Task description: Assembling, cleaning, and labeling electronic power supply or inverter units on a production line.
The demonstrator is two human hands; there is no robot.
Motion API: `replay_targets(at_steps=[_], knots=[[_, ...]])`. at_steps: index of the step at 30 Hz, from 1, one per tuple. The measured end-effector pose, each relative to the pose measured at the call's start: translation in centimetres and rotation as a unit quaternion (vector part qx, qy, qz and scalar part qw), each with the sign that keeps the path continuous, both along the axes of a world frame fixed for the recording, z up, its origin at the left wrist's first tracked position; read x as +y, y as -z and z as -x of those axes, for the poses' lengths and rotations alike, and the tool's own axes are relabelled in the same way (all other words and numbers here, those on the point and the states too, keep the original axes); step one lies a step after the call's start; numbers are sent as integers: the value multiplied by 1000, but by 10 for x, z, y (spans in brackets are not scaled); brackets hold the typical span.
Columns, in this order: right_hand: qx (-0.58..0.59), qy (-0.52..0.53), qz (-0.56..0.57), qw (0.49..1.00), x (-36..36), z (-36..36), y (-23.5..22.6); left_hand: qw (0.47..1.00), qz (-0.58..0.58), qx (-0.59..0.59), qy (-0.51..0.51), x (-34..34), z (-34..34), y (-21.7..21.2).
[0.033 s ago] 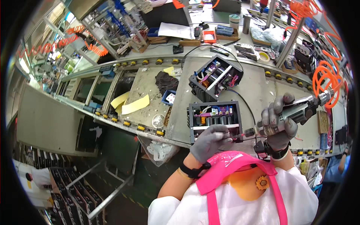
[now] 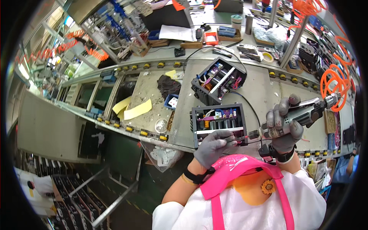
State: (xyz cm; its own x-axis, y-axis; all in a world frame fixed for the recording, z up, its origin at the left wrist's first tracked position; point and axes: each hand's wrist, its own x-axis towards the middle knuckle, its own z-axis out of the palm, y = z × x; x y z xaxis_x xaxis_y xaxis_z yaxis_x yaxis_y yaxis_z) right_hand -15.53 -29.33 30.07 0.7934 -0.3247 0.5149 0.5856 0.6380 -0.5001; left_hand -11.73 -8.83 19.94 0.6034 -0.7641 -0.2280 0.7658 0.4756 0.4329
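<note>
My right hand (image 2: 284,122), in a grey glove with darkened fingertips, is wrapped around a grey and black air screwdriver (image 2: 303,116). The tool lies nearly level, its bit pointing left toward my left hand (image 2: 214,147). That hand, also gloved in grey, has thumb and fingers pinched together by the bit's tip; whatever is between them is too small to make out. Both hands are at the near edge of an open black metal case (image 2: 219,131) with coils, cylinders and wires inside. Behind it sits a second open case (image 2: 220,81), turned at an angle.
An orange coiled air hose (image 2: 332,82) runs up from the screwdriver at the right. A black cable (image 2: 251,105) curves past the cases. Left of them are a blue parts box (image 2: 172,101), a dark cloth (image 2: 168,85), yellow sheets (image 2: 138,109) and a small round dish (image 2: 161,125).
The whole view has shifted slightly. Both hands, the screwdriver and the cases keep almost the same places relative to one another.
</note>
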Motion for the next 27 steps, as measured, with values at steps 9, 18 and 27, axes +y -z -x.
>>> replay_targets(at_steps=[9,18,27], knots=[[-4,12,31,999,-2,4,12,955,-252,-139,73,12,13,-26],[-68,-34,14,997,-4,11,9,968,-220,-114,39,-17,-2,-48],[-94,-82,-8,992,-8,21,22,955,-205,-207,47,-54,10,-85]])
